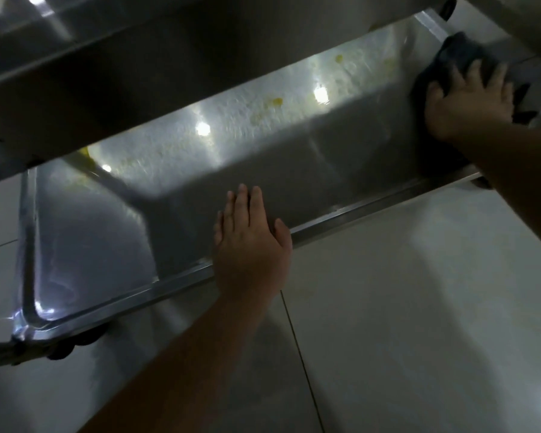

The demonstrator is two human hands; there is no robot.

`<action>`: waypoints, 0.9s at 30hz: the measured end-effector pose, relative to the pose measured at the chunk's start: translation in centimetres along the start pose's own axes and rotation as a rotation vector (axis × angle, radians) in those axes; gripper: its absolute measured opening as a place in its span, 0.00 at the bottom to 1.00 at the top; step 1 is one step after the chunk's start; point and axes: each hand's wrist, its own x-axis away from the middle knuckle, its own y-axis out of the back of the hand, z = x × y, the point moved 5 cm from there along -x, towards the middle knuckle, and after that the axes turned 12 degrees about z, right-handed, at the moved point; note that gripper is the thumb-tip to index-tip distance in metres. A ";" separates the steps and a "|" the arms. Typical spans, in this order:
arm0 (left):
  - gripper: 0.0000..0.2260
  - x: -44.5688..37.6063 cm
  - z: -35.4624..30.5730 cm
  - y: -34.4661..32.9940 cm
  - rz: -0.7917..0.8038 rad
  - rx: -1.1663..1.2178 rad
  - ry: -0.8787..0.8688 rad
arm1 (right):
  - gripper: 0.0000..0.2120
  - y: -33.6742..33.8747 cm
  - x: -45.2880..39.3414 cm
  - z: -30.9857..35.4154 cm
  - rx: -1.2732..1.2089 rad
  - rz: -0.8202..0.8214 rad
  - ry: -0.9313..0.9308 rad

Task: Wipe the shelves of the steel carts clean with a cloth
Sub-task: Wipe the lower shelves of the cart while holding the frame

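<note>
Head view: your left hand (252, 242) lies flat, fingers straight, across the lower shelf (341, 157) front rim; right hand (469, 101) presses spread fingers on the dark cloth (450, 57) at the far-right corner. Yellow residue (277, 102) sits mid-shelf under the upper shelf (138, 73); short strokes would likely miss it, and leaning could roll the cart.

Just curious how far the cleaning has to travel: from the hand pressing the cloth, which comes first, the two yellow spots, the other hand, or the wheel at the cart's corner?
From the right hand on the dark cloth:
1. Upper yellow spot, on the shelf's far side.
2. Lower yellow spot, mid-shelf.
3. Left hand, resting on the near rim.
4. Wheel, under the near-left corner.
</note>
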 end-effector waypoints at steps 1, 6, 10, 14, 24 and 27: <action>0.31 0.0 -0.1 0.0 -0.008 -0.007 0.000 | 0.32 -0.4 -0.2 1.5 -0.029 0.023 -0.017; 0.30 0.0 -0.2 0.0 0.018 0.016 0.005 | 0.29 -4.7 3.0 14.1 0.073 0.064 0.333; 0.27 -0.3 0.8 0.5 0.130 0.202 0.020 | 0.29 -9.7 8.6 22.0 0.237 0.191 0.805; 0.22 -0.2 3.4 2.5 0.121 0.272 0.037 | 0.29 -9.1 7.6 19.9 0.274 0.188 0.824; 0.27 1.7 12.1 2.9 0.059 0.050 0.181 | 0.31 -5.8 3.9 11.8 -0.012 0.074 0.125; 0.25 1.6 12.2 2.8 0.045 0.054 0.199 | 0.31 -8.7 8.7 16.3 0.065 0.140 0.322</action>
